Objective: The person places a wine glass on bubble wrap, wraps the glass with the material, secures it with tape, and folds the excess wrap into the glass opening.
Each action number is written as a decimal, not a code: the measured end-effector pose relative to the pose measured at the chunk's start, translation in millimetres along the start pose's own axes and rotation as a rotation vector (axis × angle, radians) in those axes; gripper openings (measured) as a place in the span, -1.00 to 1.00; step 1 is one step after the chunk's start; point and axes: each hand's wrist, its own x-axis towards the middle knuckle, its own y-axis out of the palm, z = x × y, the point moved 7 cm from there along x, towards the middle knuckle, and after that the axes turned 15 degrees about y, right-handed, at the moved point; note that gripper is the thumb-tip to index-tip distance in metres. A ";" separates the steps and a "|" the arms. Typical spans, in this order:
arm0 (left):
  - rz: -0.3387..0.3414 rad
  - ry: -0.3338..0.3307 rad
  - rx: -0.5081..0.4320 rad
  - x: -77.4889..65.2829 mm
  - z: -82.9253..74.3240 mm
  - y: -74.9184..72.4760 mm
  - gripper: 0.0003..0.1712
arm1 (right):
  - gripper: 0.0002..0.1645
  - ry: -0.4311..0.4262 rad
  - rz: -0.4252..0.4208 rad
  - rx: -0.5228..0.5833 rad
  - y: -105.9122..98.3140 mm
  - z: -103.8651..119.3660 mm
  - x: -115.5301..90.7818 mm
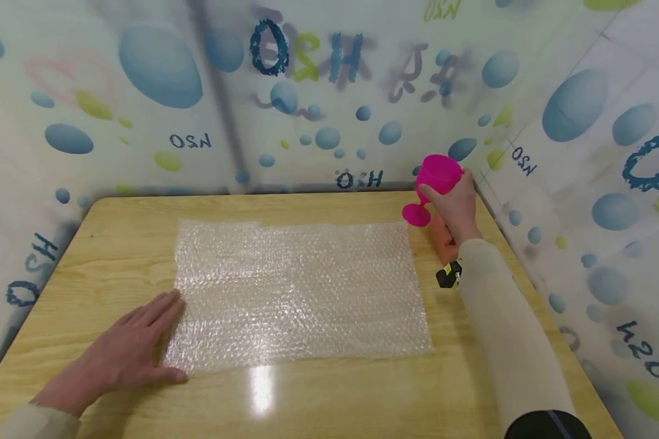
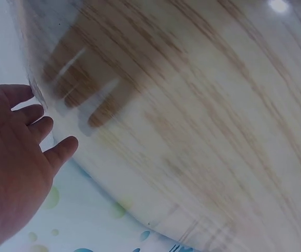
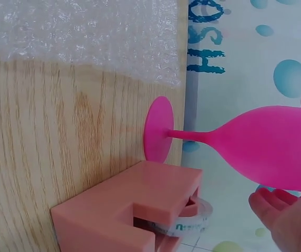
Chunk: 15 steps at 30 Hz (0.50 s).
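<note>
A bright pink plastic goblet (image 1: 439,172) is in my right hand (image 1: 459,206) at the table's far right corner. The fingers and thumb grip its bowl; the stem and round foot hang free of the hand. Whether the foot (image 3: 158,129) touches the table, I cannot tell. A sheet of clear bubble wrap (image 1: 302,292) lies flat across the middle of the table. At its left edge rests my left hand (image 1: 123,356), palm down, fingers straight and thumb spread, holding nothing. The left wrist view shows that hand's palm (image 2: 13,157) beside the table edge.
Just below the goblet stands a salmon-coloured tape dispenser (image 3: 113,205) with a roll of clear tape (image 3: 195,220), partly hidden by the right hand in the head view. The wooden table (image 1: 329,396) meets a bubble-patterned backdrop (image 1: 318,79) at its back and sides.
</note>
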 end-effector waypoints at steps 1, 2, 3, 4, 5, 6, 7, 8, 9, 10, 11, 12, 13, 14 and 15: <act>-0.003 0.002 0.001 -0.1 -0.4 0.4 0.40 | 0.21 0.008 -0.009 -0.007 -0.3 -0.4 0.0; -0.001 0.004 0.001 -0.1 -0.8 0.9 0.40 | 0.21 0.014 -0.016 -0.010 -0.7 -0.8 0.2; -0.001 0.003 0.001 0.0 -0.8 1.3 0.40 | 0.20 0.019 -0.020 -0.012 -0.9 -1.0 0.3; -0.002 0.006 0.004 0.2 -1.1 1.3 0.40 | 0.20 0.022 -0.023 -0.015 -1.0 -1.0 0.6; -0.004 0.009 0.005 0.6 -1.1 1.4 0.40 | 0.20 0.023 -0.024 -0.017 -0.9 -0.7 0.7; -0.001 0.007 0.004 0.9 -1.0 1.6 0.41 | 0.19 0.022 -0.024 -0.018 -0.9 -0.2 0.9; 0.003 0.007 0.007 1.3 -0.9 2.0 0.41 | 0.20 0.020 -0.026 -0.022 -0.7 0.2 1.5; 0.011 0.004 0.006 1.7 -0.5 2.1 0.42 | 0.20 0.015 -0.029 -0.023 -0.7 0.8 2.1; 0.016 -0.002 0.004 2.1 0.0 2.2 0.43 | 0.20 0.010 -0.031 -0.025 -0.4 1.4 2.7; 0.028 -0.007 0.002 2.4 0.6 2.6 0.43 | 0.20 0.007 -0.033 -0.027 -0.2 1.9 3.2; 0.039 -0.011 0.002 2.5 1.0 3.3 0.44 | 0.20 0.005 -0.035 -0.031 0.0 2.3 3.8; 0.048 -0.014 0.000 2.6 1.3 3.4 0.45 | 0.20 0.006 -0.037 -0.035 0.4 2.3 4.7; 0.056 -0.017 -0.001 2.4 1.5 3.9 0.45 | 0.20 0.007 -0.038 -0.038 0.7 1.9 5.5; 0.059 -0.020 -0.003 2.3 1.7 3.8 0.45 | 0.20 0.010 -0.036 -0.037 1.1 1.6 6.0; 0.059 -0.021 -0.002 2.1 1.7 3.8 0.45 | 0.20 0.013 -0.035 -0.038 1.6 1.2 6.6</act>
